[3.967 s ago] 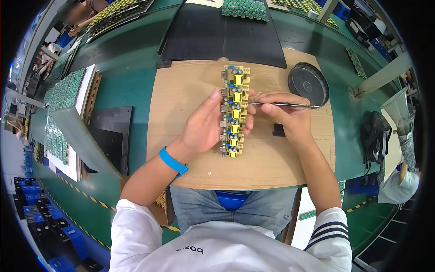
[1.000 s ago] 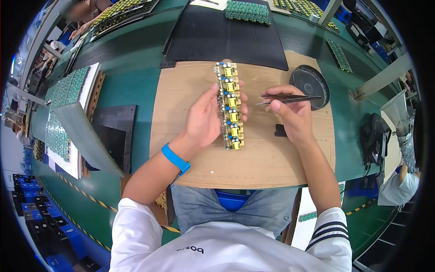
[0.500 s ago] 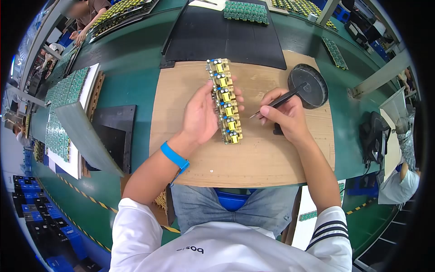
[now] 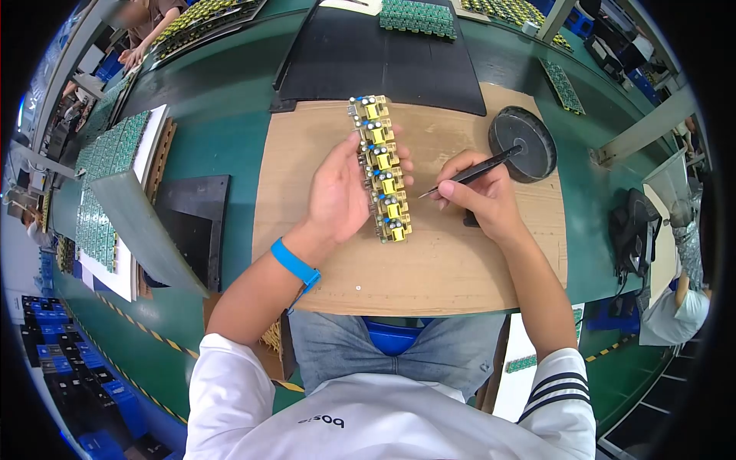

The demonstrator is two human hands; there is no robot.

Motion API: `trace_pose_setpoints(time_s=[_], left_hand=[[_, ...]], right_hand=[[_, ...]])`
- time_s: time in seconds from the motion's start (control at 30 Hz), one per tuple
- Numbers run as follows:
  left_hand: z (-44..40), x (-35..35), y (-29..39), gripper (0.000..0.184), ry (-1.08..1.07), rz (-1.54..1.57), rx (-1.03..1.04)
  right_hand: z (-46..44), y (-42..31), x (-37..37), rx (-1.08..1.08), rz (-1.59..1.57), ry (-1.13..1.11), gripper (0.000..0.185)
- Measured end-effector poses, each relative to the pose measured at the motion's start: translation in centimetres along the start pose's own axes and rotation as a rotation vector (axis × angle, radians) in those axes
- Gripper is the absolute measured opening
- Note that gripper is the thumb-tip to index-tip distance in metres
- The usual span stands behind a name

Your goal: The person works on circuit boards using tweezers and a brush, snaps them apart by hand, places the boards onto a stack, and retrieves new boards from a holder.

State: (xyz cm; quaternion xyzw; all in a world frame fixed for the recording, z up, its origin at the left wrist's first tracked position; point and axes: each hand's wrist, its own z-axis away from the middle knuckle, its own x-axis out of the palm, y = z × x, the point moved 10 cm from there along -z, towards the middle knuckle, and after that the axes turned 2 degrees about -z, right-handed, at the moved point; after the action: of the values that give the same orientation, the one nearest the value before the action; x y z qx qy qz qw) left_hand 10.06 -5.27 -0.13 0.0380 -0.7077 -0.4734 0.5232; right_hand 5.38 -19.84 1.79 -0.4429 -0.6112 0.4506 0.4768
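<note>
A long circuit board panel [image 4: 381, 170] with yellow, blue and black components lies across the fingers of my left hand [image 4: 337, 188], which grips it by its sides above the cardboard. Its component side faces up. Between the thumb and fingers of my right hand [image 4: 487, 195] are black tweezers [image 4: 479, 169], their thin tips pointing left toward the board but apart from it. Behind the tweezers' far end stands a round black dish [image 4: 540, 170]. A small dark object, partly hidden, sits below my right hand.
Under my hands lies a cardboard sheet [image 4: 322, 280] on the green table [image 4: 249, 146]. A black mat [image 4: 345, 69] lies beyond it, with green boards [image 4: 418, 18] at its far end. Stacked board panels [image 4: 115, 165] stand at left; another person's arm [image 4: 157, 34] shows at upper left.
Both hands stay nearly in place. The tweezers' tips have shifted slightly left and up; the board is still in my left hand, moved up a little.
</note>
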Motion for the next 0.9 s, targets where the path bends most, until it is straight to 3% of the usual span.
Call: trace_pose_setpoints(time_s=[0.63,0.9], left_hand=[[0.24,0.47,0.54,0.056,-0.004,-0.025,0.050],[0.19,0.52,0.51,0.056,-0.004,-0.026,0.051]], right_hand=[[-0.15,0.33,0.23,0.002,0.005,-0.041,0.014],[-0.19,-0.34,0.14,-0.100,0.027,-0.030,0.015]])
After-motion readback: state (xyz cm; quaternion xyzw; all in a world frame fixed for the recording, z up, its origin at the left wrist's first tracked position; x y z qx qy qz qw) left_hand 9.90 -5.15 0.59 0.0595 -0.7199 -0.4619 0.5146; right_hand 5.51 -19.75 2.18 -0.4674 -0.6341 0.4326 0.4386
